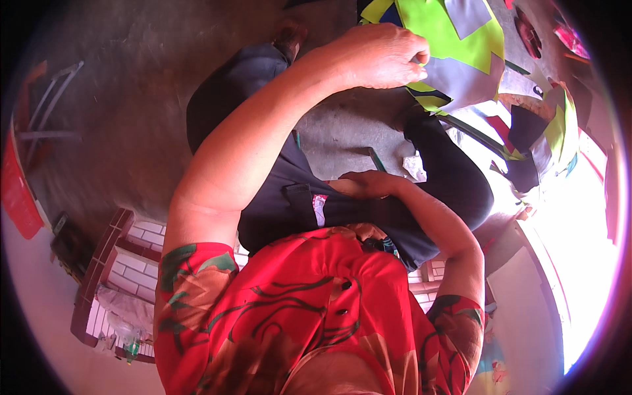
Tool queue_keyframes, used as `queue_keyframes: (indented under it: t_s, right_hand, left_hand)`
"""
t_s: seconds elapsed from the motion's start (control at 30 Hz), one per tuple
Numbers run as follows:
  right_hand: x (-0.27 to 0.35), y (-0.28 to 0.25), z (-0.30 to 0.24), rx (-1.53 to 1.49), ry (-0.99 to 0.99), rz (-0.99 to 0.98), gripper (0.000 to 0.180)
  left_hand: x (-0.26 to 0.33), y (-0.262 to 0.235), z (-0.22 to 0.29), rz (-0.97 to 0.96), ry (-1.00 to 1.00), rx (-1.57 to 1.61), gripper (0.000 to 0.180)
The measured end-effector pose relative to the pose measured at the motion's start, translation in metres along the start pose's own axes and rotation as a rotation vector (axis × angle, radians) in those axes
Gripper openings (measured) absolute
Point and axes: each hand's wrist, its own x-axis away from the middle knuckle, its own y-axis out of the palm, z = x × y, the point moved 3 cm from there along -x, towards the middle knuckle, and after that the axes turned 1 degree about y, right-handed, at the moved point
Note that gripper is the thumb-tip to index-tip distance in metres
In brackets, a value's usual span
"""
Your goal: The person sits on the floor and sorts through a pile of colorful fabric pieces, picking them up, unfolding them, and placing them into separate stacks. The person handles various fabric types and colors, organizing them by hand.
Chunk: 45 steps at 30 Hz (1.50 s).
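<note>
My left hand [388,56] reaches up and to the right, its fingers curled in a pinch at the edge of a heap of cut cloth pieces. A yellow-green cloth piece [451,33] shows beside the fingers, and a bit of that colour appears between thumb and fingertip. Grey cloth [467,82] and more yellow-green scraps lie around it. My right hand [370,184] rests low over my dark trousers [270,191], between the thighs. Its fingers are turned down and mostly hidden, so whether they hold anything does not show.
More cloth scraps [559,131] in yellow-green, grey and red hang at the right near a bright opening. A dark bar [480,135] runs below the heap. A red plastic object [18,191] and a metal frame [52,105] stand far left. Behind me is white-tiled brickwork [135,270].
</note>
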Motion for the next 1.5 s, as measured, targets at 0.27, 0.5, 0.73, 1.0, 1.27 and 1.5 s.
queue_keyframes:
  t_s: [0.27, 0.5, 0.73, 1.0, 1.27, 1.5]
  right_hand:
    - [-0.007, 0.002, -0.016, 0.157, 0.119, -0.004, 0.053]
    - [-0.025, 0.001, -0.024, 0.295, 0.083, -0.006, 0.044]
    - [-0.045, 0.008, -0.030, 0.487, -0.019, 0.023, 0.033]
    - [-0.049, 0.015, -0.021, 0.500, -0.083, 0.080, 0.033]
    - [-0.041, 0.002, -0.028, 0.456, -0.082, 0.035, 0.033]
    - [-0.040, 0.002, -0.031, 0.451, -0.080, 0.047, 0.030]
  left_hand:
    - [-0.009, 0.001, 0.001, 0.019, -0.002, -0.003, 0.025]
    - [-0.019, 0.000, -0.004, 0.026, -0.038, 0.044, 0.027]
    - [-0.029, 0.000, 0.006, 0.018, -0.046, 0.036, 0.027]
    - [-0.036, 0.010, 0.010, 0.021, -0.050, -0.078, 0.019]
    - [-0.042, 0.023, 0.009, 0.013, -0.056, -0.156, 0.019]
    - [-0.052, 0.027, 0.018, -0.070, -0.111, -0.181, 0.025]
